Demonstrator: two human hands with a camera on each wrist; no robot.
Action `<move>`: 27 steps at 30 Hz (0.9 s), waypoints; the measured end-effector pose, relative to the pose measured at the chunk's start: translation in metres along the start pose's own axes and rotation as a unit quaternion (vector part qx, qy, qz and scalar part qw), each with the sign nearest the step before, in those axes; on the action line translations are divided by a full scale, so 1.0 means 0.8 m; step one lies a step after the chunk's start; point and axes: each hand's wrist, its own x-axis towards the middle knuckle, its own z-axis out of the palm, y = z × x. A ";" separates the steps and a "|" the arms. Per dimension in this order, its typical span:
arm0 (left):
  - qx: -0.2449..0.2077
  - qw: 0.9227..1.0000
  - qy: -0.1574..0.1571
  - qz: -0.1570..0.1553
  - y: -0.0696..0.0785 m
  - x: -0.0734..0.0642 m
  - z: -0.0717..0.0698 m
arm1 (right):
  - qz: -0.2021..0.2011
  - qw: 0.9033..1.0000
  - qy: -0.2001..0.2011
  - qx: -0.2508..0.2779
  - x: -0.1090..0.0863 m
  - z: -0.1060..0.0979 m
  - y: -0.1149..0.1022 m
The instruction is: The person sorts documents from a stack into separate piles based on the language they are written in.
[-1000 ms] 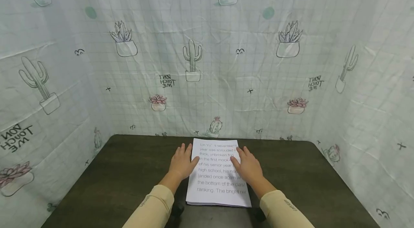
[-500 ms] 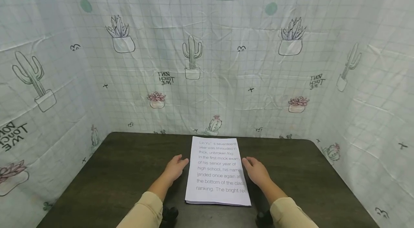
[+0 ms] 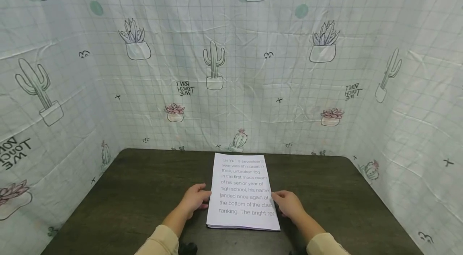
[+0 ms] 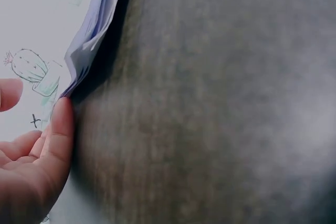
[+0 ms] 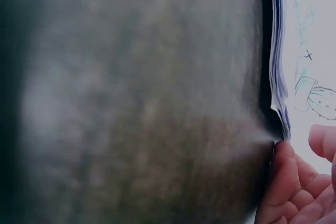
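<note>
A thick stack of white printed paper (image 3: 242,190) lies on the dark table, its lines of large text facing up. My left hand (image 3: 193,198) is at its left edge; in the left wrist view one fingertip (image 4: 64,103) meets the edge of the sheets, and the thumb stands apart above. On the other side, my right hand (image 3: 287,202) is at the right edge, a fingertip (image 5: 284,148) touching the sheets there, with the thumb also raised clear. Close to both fingertips the sheet edges (image 4: 84,51) bend and fan slightly. Remaining fingers are loosely bent.
The dark wood-grain table (image 3: 144,190) extends to both sides of the stack. A white curtain (image 3: 246,66) with cactus prints surrounds its back and sides. Dark objects (image 3: 188,248) show low at the front edge near the sleeves.
Both hands were over the stack's sides a second ago, then moved apart off it. Now they are lower and nearer, fingertips at its two edges. The stack lies where it was.
</note>
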 end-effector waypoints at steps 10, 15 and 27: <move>0.055 0.998 -0.009 0.007 -0.003 -0.015 0.005 | 0.016 1.000 -0.002 0.003 -0.024 0.006 0.007; 0.092 0.995 0.005 0.023 -0.005 -0.021 0.009 | -0.009 0.999 0.002 -0.033 -0.032 0.008 0.011; 0.128 0.987 0.064 0.069 -0.009 -0.025 0.015 | -0.015 0.999 0.021 -0.042 -0.033 0.014 0.007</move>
